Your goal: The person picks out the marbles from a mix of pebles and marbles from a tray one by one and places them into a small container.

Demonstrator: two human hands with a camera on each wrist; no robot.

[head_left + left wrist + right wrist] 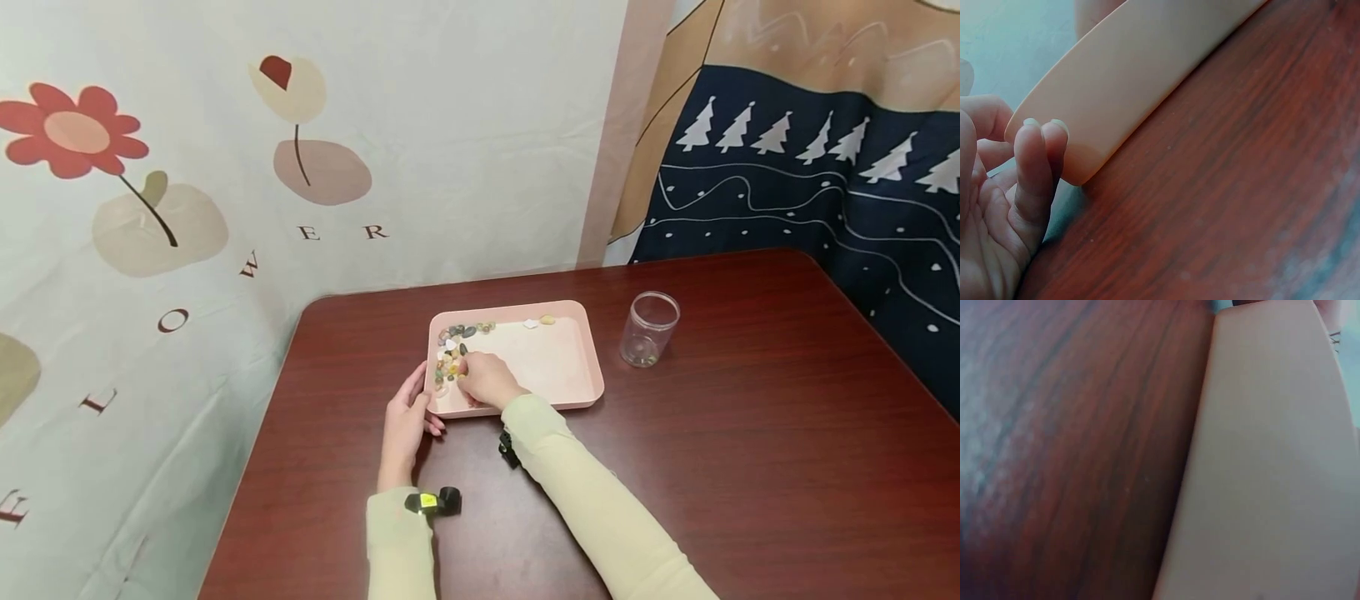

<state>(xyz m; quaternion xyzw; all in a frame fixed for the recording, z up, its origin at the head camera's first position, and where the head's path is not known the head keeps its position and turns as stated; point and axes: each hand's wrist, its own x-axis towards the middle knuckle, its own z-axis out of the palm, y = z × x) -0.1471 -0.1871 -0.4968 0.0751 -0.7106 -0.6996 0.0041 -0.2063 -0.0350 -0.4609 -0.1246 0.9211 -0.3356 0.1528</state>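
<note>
A shallow pink tray [551, 367] lies on the table with several small polished stones [452, 343] heaped along its left end. At its near left corner, my left hand [403, 421] grips the tray, thumb at the rim and fingers round the outer side. The left wrist view shows the fingers [1034, 169] curled by the tray's corner wall [1116, 81]. My right hand [491, 379] reaches over the front rim, fingers bent down among the stones. Its fingertips are hidden, so I cannot tell whether they pinch a stone. The right wrist view shows the tray's outer wall [1266, 456].
A clear jar [649, 329] stands right of the tray, with something small at its bottom. A white stone [531, 323] and a yellowish stone [547, 319] lie near the tray's back edge. The dark red table [750, 433] meets printed cloth hangings at the back.
</note>
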